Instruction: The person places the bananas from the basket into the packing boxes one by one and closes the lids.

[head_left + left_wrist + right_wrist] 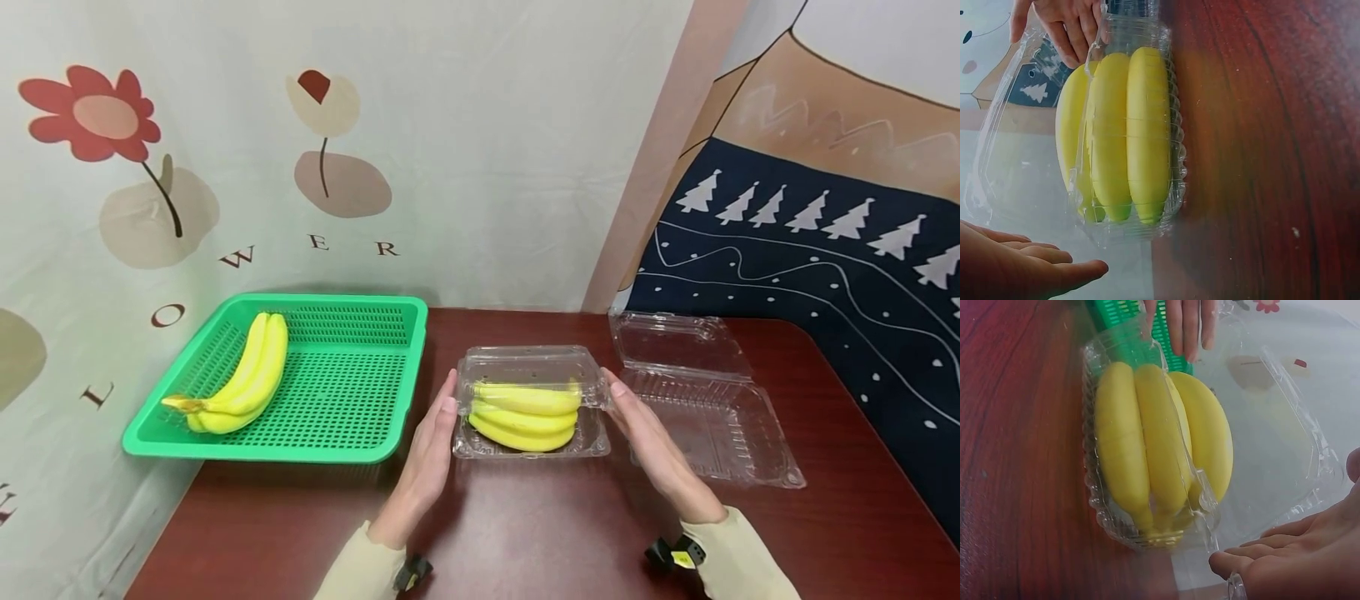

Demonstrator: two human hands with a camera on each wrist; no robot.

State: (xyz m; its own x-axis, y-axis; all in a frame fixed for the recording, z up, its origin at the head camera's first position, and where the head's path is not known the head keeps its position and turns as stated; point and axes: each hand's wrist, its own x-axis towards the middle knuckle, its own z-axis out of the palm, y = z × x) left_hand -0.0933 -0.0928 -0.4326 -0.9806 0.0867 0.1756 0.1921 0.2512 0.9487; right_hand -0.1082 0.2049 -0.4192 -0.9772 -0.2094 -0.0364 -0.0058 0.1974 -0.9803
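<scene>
A bunch of yellow bananas [525, 421] lies in a clear plastic clamshell box [487, 455] at the middle of the table. Its hinged lid [536, 363] stands partly raised over the fruit. My left hand [426, 457] is at the box's left side, fingers straight and pointing forward. At the opposite side my right hand [654, 446] has straight fingers, the tips right at the lid's edge. In the left wrist view, the left hand [1029, 265] has its palm turned toward the box. The right wrist view shows the right hand [1300, 550] beside the lid corner.
On the left, a green plastic basket [417, 375] holds another banana bunch [258, 375]. A second clear clamshell box [697, 433] lies open on the right, close to my right hand. Printed cloth [487, 167] hangs behind the brown table [525, 533].
</scene>
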